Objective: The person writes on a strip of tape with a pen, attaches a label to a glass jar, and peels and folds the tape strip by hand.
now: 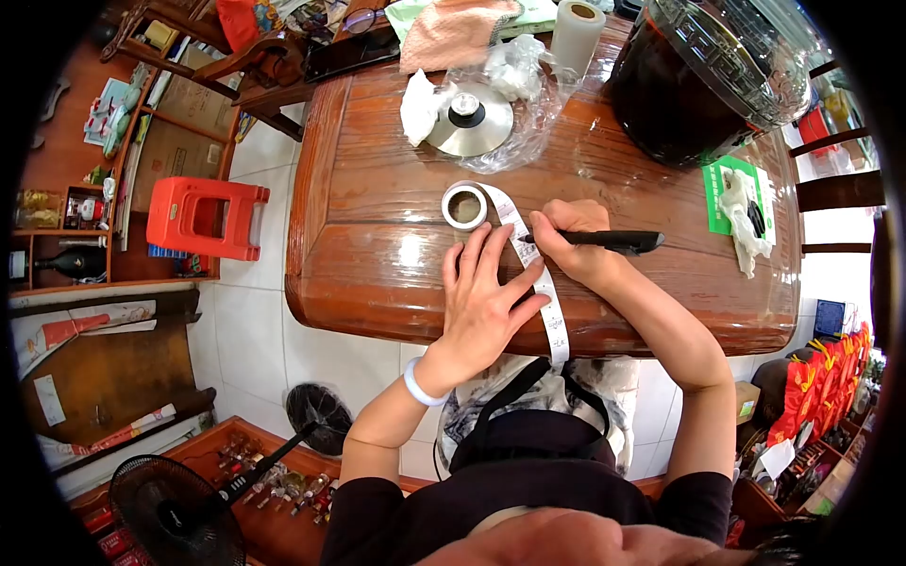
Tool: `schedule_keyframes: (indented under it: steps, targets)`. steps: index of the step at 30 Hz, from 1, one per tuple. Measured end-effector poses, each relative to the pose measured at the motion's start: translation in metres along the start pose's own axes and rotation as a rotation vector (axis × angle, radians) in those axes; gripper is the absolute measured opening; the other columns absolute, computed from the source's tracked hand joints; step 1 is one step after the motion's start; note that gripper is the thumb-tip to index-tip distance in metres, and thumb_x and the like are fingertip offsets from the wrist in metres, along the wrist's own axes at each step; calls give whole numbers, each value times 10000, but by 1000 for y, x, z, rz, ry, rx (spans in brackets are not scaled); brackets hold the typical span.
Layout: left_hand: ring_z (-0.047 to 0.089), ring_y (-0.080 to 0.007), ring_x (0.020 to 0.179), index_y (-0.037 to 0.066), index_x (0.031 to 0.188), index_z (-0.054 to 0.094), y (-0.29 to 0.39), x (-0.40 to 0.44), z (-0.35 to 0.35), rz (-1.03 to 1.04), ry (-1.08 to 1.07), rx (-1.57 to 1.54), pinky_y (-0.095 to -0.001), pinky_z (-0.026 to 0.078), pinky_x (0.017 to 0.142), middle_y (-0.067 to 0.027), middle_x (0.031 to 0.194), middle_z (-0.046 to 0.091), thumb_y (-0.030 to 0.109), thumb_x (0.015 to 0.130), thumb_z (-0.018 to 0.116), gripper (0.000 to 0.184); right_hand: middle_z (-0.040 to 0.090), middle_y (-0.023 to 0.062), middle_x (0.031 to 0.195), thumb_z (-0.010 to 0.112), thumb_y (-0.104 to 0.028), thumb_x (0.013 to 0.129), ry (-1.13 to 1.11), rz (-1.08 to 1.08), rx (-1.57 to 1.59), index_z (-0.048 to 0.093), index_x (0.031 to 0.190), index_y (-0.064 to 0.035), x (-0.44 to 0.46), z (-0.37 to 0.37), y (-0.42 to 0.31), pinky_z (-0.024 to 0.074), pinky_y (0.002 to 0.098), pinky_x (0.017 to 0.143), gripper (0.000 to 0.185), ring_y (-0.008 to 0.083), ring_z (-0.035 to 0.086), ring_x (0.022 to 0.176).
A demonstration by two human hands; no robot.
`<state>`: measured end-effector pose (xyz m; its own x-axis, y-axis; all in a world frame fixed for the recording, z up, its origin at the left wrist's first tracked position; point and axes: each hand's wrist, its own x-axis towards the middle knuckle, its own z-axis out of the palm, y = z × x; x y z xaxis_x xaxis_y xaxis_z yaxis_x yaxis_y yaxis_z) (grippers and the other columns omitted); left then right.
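Paper strip under the pen, pinned by spread fingers

The paper strip runs from its white roll across the wooden table to the near edge, its loose end reaching past it towards the lap. Writing appears to be the step in hand: dark marks show along the strip, and the pen points at its upper stretch. Whether the nib touches the paper is too small to tell. The next move seems to call for a flat, steady strip and a light pen stroke.

The left hand is unclenched, fingers fanned out; its index finger and thumb reach onto the strip below the nib, while two longer fingers end at or just beside the roll. The right hand grasps the pen between thumb and bent fingers, just to the right of the strip.
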<state>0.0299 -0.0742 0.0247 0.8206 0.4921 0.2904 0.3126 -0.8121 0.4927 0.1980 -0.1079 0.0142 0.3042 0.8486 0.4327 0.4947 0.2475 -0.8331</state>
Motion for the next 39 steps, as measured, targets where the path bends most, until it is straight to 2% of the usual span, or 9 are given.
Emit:
schedule_keyframes:
  steps: [13,16,19,21,25,29,30,32,39]
  targets:
    - [325,-377,1232,117,1053,649,-2,0,0,13,-12,-23,-502,223,983,-190,1306,405,302,737,689,368,415,99,495,605,-71,792,-67,-103,-67,410,548,-40,2,-1,-2,325,337,393,314,241,410,398]
    - [325,-380,1234,117,1052,649,-3,1,0,18,-20,-15,-509,224,983,-195,1321,402,304,739,686,366,418,85,480,597,-25,786,-71,-107,-40,427,542,-31,2,-2,-1,295,322,408,296,173,399,394]
    - [327,-383,1234,114,1047,650,-3,1,-1,17,-20,-4,-517,226,981,-198,1330,402,309,739,684,366,463,57,487,586,-30,807,-40,82,-34,439,548,-22,0,-4,0,309,297,409,299,107,415,417]
    - [334,-386,1232,110,1037,653,-4,0,2,21,0,-9,-522,227,981,-199,1323,416,300,732,690,361,446,66,482,615,-157,823,120,227,146,469,601,-22,-1,0,2,334,302,417,298,95,413,443]
    - [356,-373,1225,104,1018,665,-3,0,6,29,29,7,-522,234,980,-202,1297,449,299,731,692,347,539,11,548,577,-101,856,117,83,36,541,646,-19,-1,-4,7,363,221,460,229,54,468,495]
    - [348,-376,1237,99,1035,661,-3,1,11,12,51,48,-527,224,992,-217,1300,443,309,752,678,353,545,1,562,580,-114,860,179,75,126,542,669,-23,0,-7,9,370,217,467,215,51,473,502]
    - [343,-379,1242,99,1048,655,-2,2,11,-4,51,55,-530,215,998,-221,1301,442,312,760,671,359,483,4,499,615,-147,836,241,88,172,514,627,-18,1,-7,8,329,243,433,265,55,402,474]
    - [324,-380,1264,98,1089,638,-1,5,9,-25,27,78,-539,187,1012,-230,1320,421,318,778,654,381,482,4,494,614,-149,836,246,104,184,506,621,-17,3,-12,3,328,242,431,275,53,403,470]
    - [293,-352,1303,90,1125,617,-6,7,12,-90,8,51,-543,118,1051,-196,1377,382,341,735,694,469,480,33,485,620,-203,832,256,124,111,502,613,-13,5,-17,6,334,274,430,313,69,411,458]
